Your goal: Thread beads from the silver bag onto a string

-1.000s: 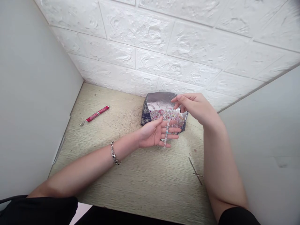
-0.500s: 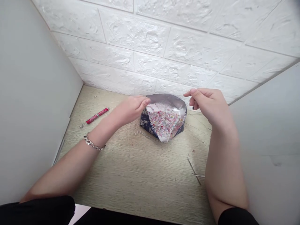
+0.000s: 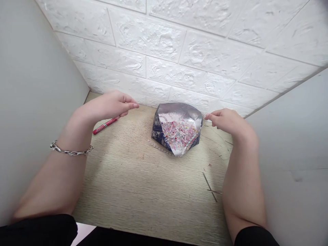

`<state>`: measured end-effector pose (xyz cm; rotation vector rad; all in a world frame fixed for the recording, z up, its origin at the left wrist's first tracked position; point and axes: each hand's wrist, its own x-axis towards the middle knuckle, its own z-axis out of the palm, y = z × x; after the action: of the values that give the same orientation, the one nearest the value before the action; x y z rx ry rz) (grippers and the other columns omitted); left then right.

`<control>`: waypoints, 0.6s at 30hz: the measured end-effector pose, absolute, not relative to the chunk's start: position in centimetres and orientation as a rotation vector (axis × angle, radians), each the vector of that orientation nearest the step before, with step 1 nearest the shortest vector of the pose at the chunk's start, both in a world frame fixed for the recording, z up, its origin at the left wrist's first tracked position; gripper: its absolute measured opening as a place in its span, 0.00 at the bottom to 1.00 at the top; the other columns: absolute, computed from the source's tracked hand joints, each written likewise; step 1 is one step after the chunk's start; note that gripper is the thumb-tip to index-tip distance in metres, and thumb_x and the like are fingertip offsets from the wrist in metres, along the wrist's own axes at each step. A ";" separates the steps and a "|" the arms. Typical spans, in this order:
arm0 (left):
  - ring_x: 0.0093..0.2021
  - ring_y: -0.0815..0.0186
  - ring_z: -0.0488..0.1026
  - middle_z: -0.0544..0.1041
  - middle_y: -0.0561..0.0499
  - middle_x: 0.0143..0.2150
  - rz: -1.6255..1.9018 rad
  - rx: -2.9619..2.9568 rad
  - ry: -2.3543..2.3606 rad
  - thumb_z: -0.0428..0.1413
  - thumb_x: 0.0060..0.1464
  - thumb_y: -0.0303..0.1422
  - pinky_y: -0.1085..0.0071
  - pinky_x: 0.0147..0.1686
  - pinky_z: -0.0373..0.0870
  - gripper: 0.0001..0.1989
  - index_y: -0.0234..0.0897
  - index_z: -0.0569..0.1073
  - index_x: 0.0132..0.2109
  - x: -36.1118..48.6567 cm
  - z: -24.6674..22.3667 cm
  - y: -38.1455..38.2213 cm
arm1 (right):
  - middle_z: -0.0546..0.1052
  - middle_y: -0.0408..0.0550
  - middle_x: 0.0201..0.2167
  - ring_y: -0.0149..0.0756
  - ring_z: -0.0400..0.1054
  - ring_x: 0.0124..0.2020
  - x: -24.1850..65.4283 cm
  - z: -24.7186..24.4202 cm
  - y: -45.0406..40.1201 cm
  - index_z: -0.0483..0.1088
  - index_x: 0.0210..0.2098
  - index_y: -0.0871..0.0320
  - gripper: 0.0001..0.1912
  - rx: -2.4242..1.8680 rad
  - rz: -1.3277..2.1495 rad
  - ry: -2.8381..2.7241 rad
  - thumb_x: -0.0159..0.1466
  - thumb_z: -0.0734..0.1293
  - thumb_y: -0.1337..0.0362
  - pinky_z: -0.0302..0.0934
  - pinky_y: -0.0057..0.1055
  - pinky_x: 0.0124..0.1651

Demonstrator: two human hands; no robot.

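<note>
A pouch of silvery foil and dark blue patterned material rests on the table near the wall, a heap of small pink, white and coloured beads showing in it. To its left, raised above the table, my left hand is closed, fingertips pinched together; anything between them is too small to make out. My right hand is likewise pinched at the pouch's right edge, and what it holds cannot be made out. A beaded strand lies along the pouch's front left side.
A red pen-like stick lies on the table, partly behind my left hand. Two thin metal sticks cross near my right forearm. A white brick-patterned wall closes off the back, and pale panels stand at both sides.
My left hand has moved left and up, away from the pouch, and its fingers are now pinched. My right hand has lowered toward the pouch's right edge and closed its fingertips.
</note>
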<state>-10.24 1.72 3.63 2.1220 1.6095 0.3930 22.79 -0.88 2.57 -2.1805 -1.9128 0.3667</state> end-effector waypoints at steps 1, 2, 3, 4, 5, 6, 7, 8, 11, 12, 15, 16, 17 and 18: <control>0.17 0.71 0.59 0.63 0.54 0.16 0.364 2.073 1.581 0.51 0.48 0.39 0.73 0.20 0.56 0.13 0.39 0.75 0.36 -10.2 4.1 1.5 | 0.68 0.45 0.19 0.31 0.61 0.22 22.7 2.7 -0.9 0.72 0.28 0.61 0.14 -2.181 0.380 -1.923 0.55 0.60 0.58 0.53 0.27 0.27; 0.18 0.71 0.59 0.62 0.55 0.16 0.368 2.027 1.550 0.50 0.49 0.39 0.73 0.21 0.57 0.14 0.39 0.75 0.39 -10.1 4.5 1.3 | 0.68 0.45 0.19 0.31 0.61 0.22 22.7 2.8 -1.0 0.72 0.28 0.61 0.14 -2.182 0.396 -1.933 0.55 0.60 0.58 0.53 0.27 0.27; 0.18 0.72 0.59 0.62 0.55 0.16 0.391 1.985 1.513 0.50 0.49 0.38 0.74 0.22 0.57 0.14 0.39 0.74 0.40 -10.0 4.8 1.0 | 0.68 0.45 0.19 0.31 0.61 0.23 22.6 2.9 -1.1 0.72 0.27 0.61 0.14 -2.183 0.413 -1.940 0.56 0.60 0.58 0.53 0.27 0.27; 0.18 0.73 0.58 0.60 0.56 0.16 0.443 1.950 1.467 0.50 0.50 0.37 0.74 0.22 0.57 0.14 0.38 0.73 0.41 -10.0 5.1 0.8 | 0.69 0.45 0.20 0.31 0.61 0.23 22.5 3.1 -1.2 0.72 0.27 0.61 0.13 -2.183 0.432 -1.947 0.56 0.60 0.59 0.53 0.27 0.27; 0.18 0.74 0.57 0.59 0.56 0.16 0.501 1.914 1.408 0.49 0.51 0.37 0.74 0.22 0.57 0.14 0.38 0.73 0.42 -10.0 5.4 0.5 | 0.69 0.45 0.20 0.31 0.61 0.23 22.4 3.3 -1.3 0.72 0.28 0.61 0.13 -2.177 0.455 -1.955 0.56 0.59 0.59 0.53 0.27 0.27; 0.18 0.75 0.55 0.58 0.57 0.16 0.559 1.879 1.343 0.49 0.51 0.36 0.75 0.22 0.56 0.14 0.37 0.72 0.42 -10.0 5.5 0.3 | 0.69 0.45 0.21 0.31 0.61 0.23 22.3 3.5 -1.4 0.72 0.28 0.60 0.14 -2.167 0.484 -1.966 0.56 0.59 0.59 0.53 0.26 0.27; 0.18 0.76 0.54 0.57 0.57 0.16 0.618 1.847 1.280 0.49 0.52 0.37 0.75 0.21 0.54 0.14 0.37 0.71 0.43 -10.1 5.6 0.1 | 0.70 0.45 0.22 0.31 0.61 0.24 22.2 3.7 -1.6 0.72 0.29 0.60 0.14 -2.149 0.518 -1.978 0.56 0.59 0.59 0.54 0.26 0.27; 0.18 0.77 0.52 0.56 0.58 0.16 0.674 1.816 1.223 0.48 0.53 0.37 0.75 0.21 0.53 0.15 0.36 0.70 0.44 -10.2 5.7 -0.1 | 0.70 0.45 0.22 0.30 0.62 0.24 22.1 3.9 -1.7 0.72 0.30 0.59 0.14 -2.123 0.556 -1.990 0.57 0.58 0.59 0.54 0.26 0.27; 0.18 0.78 0.51 0.55 0.59 0.16 0.820 1.746 1.100 0.49 0.53 0.39 0.76 0.20 0.52 0.16 0.35 0.70 0.45 -10.2 6.0 -0.7 | 0.70 0.44 0.23 0.29 0.61 0.25 21.8 4.8 -2.4 0.72 0.32 0.59 0.15 -2.009 0.652 -2.006 0.59 0.56 0.59 0.54 0.25 0.29; 0.18 0.78 0.51 0.55 0.58 0.16 0.867 1.727 1.059 0.50 0.52 0.40 0.76 0.20 0.52 0.15 0.35 0.70 0.43 -10.1 6.2 -1.0 | 0.69 0.44 0.22 0.28 0.61 0.25 21.6 5.1 -2.6 0.71 0.31 0.59 0.15 -1.970 0.669 -1.999 0.59 0.56 0.60 0.54 0.25 0.29; 0.18 0.78 0.53 0.56 0.58 0.16 0.985 1.680 0.953 0.54 0.49 0.40 0.77 0.18 0.52 0.14 0.35 0.72 0.40 -9.3 7.0 -2.0 | 0.67 0.44 0.20 0.27 0.59 0.23 21.2 6.1 -3.4 0.70 0.29 0.61 0.14 -1.856 0.710 -1.938 0.60 0.57 0.61 0.54 0.24 0.28; 0.19 0.78 0.53 0.55 0.58 0.16 1.015 1.678 0.956 0.53 0.49 0.40 0.77 0.19 0.53 0.15 0.35 0.72 0.40 -9.0 7.3 -2.3 | 0.67 0.44 0.19 0.27 0.59 0.22 21.1 6.4 -3.7 0.69 0.28 0.61 0.14 -1.821 0.725 -1.907 0.60 0.57 0.61 0.54 0.24 0.27; 0.19 0.78 0.53 0.55 0.58 0.16 1.039 1.688 0.982 0.52 0.50 0.40 0.77 0.20 0.54 0.15 0.35 0.72 0.42 -8.7 7.7 -2.6 | 0.66 0.43 0.18 0.26 0.58 0.21 21.0 6.7 -3.9 0.69 0.27 0.61 0.14 -1.782 0.736 -1.875 0.60 0.56 0.61 0.53 0.24 0.26; 0.20 0.78 0.53 0.54 0.58 0.16 1.064 1.700 1.006 0.50 0.52 0.40 0.76 0.21 0.55 0.16 0.35 0.71 0.44 -8.3 8.0 -2.9 | 0.66 0.43 0.18 0.26 0.58 0.20 20.9 7.0 -4.2 0.67 0.25 0.61 0.14 -1.740 0.734 -1.843 0.61 0.56 0.61 0.53 0.24 0.25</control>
<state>-8.34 -2.88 8.02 1.7000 1.0060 1.0643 20.90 -4.19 6.96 -1.7401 -1.8431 0.7339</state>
